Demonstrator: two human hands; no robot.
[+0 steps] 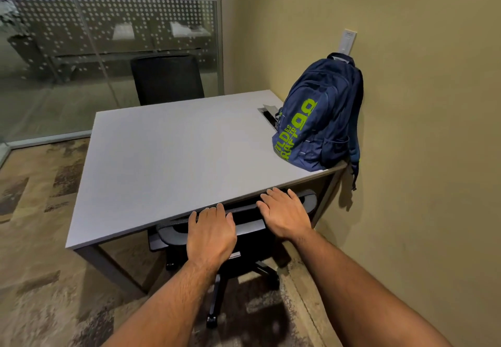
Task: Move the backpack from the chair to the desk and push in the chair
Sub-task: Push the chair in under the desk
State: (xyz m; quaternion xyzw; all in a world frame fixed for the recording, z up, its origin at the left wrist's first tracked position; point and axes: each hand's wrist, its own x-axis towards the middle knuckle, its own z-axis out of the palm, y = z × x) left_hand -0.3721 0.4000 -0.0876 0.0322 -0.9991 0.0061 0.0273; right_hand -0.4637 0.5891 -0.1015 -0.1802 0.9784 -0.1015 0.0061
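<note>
A navy backpack (317, 119) with green lettering stands upright on the right end of the grey desk (162, 157), leaning against the wall. One strap hangs over the desk's edge. The black office chair (244, 246) sits under the desk's near edge, its backrest top touching that edge. My left hand (211, 234) lies flat on the top of the backrest, fingers spread. My right hand (284, 212) rests flat on the backrest further right, fingers apart. Neither hand curls around anything.
A second black chair (166, 78) stands at the far side of the desk, before a glass partition (81, 62). A cable hatch (267, 112) is set in the desktop beside the backpack. The yellow wall (420, 157) runs close along the right. Patterned carpet covers the floor.
</note>
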